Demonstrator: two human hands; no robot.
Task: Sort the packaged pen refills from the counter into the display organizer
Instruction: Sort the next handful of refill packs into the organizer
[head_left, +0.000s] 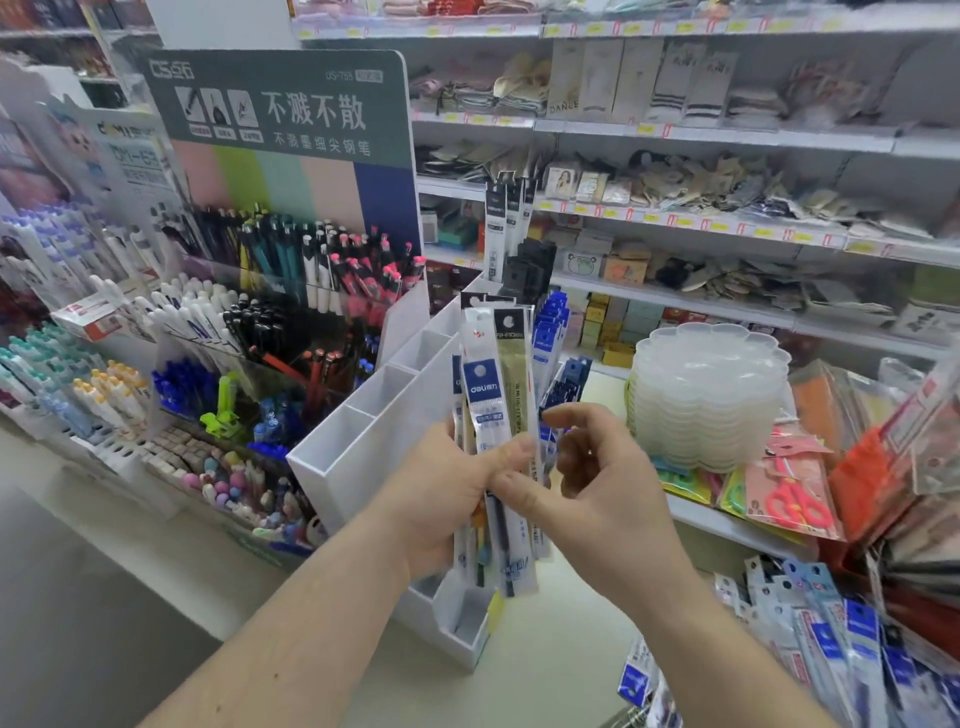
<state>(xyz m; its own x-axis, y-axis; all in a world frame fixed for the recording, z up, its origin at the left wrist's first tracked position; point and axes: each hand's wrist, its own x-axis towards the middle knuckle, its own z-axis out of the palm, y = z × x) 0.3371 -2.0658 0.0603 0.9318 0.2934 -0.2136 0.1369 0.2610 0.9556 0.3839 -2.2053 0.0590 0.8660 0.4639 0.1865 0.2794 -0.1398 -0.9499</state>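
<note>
My left hand (447, 499) grips a bundle of packaged pen refills (493, 384), held upright in front of the white display organizer (363, 431). The front packs are a blue-labelled one and an olive-labelled one. My right hand (587, 483) touches the bundle's right edge with thumb and forefinger, its other fingers spread apart. The organizer's near-left compartments show nothing inside; the far ones hold black, white and blue refill packs (524, 260). More blue-and-white refill packs (831, 649) lie in a heap on the counter at lower right.
A tiered pen display (260, 322) stands left of the organizer under a green sign. A stack of clear plastic trays (706, 395) sits to the right, with packaged scissors (789, 499) in front of it. Stocked shelves (675, 218) fill the background.
</note>
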